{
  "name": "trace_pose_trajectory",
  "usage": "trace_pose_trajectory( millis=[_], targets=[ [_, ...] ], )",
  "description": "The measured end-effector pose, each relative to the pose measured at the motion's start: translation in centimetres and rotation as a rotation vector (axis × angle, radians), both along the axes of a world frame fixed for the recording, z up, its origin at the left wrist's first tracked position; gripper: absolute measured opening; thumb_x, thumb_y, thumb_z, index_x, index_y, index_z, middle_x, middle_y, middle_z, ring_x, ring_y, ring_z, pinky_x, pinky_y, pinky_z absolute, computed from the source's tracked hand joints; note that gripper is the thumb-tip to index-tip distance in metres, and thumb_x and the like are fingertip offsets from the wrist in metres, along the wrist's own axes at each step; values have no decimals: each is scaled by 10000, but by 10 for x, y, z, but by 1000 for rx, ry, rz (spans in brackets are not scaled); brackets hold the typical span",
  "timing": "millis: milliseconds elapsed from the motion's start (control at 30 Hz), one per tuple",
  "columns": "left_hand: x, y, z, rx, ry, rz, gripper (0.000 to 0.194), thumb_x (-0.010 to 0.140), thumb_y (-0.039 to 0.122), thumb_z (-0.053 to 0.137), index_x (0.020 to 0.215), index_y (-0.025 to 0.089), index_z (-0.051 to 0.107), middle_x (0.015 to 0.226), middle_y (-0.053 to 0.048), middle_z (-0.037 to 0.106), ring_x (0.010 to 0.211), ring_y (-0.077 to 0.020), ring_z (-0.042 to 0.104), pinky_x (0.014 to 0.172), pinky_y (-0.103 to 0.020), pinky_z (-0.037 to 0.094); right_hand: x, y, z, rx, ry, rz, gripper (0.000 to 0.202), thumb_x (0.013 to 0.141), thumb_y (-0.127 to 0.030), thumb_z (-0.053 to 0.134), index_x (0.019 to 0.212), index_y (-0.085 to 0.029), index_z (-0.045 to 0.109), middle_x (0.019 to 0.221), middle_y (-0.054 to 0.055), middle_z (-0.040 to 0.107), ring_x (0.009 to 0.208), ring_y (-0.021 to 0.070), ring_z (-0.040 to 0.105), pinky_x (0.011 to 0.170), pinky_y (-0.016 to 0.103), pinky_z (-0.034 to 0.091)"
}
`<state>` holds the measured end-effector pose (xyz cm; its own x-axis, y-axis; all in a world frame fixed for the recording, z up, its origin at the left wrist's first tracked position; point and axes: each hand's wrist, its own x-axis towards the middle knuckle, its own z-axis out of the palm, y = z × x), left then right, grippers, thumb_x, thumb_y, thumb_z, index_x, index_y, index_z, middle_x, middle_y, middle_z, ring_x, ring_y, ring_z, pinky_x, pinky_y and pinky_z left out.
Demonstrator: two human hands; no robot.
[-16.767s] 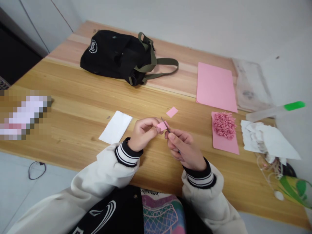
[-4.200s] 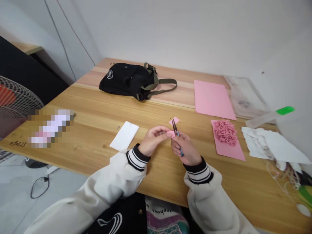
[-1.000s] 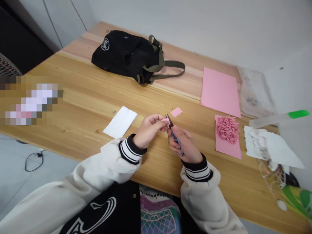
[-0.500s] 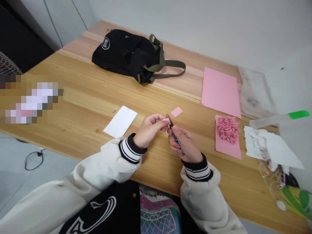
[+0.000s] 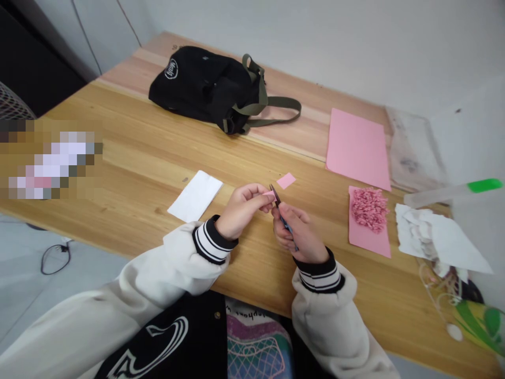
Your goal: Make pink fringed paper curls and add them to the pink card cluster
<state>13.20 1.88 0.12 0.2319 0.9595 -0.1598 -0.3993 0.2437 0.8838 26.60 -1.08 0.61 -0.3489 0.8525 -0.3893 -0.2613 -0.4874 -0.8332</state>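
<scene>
My left hand pinches a small piece of pink paper near the middle of the table. Wrapped round a pair of dark scissors is my right hand, with the blades pointing up and away beside the paper. The blades look nearly closed against the paper's right edge. Just beyond the blade tips a small pink rectangle lies flat on the wood. A folded white paper rests left of my left hand.
A black bag lies at the back of the table. On the right are a large pink sheet, pink curled strips on a smaller sheet, white paper scraps and a green-ended clear tube.
The scissor blades look slightly closer together than before. Both hands have stayed in almost the same place.
</scene>
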Motion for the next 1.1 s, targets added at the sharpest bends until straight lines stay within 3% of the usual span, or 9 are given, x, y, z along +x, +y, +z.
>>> trace_pose_trajectory(
  millis=[467, 767, 1100],
  targets=[
    [0, 0, -1, 2, -12, 0, 137, 672, 209, 629, 589, 135, 548, 550, 21, 533, 537, -70, 469, 555, -219, 354, -1, -1, 0, 0, 20, -3, 325, 780, -489, 540, 692, -193, 441, 379, -121, 292, 289, 14, 155, 277, 138, 121],
    [-2, 4, -2, -20, -19, 115, 115, 676, 209, 618, 619, 135, 551, 548, 29, 541, 529, -65, 476, 562, -218, 367, 1, 0, 2, -6, -15, 16, 336, 764, -498, 554, 709, -174, 484, 382, -118, 297, 296, 10, 143, 283, 139, 105],
    [-1, 0, 1, -26, -17, 22, 92, 672, 183, 605, 615, 133, 552, 555, 13, 575, 531, -81, 505, 565, -232, 382, 3, 0, 1, 17, -2, 30, 312, 803, -481, 510, 712, -186, 468, 382, -120, 287, 293, 15, 144, 282, 141, 111]
  ],
)
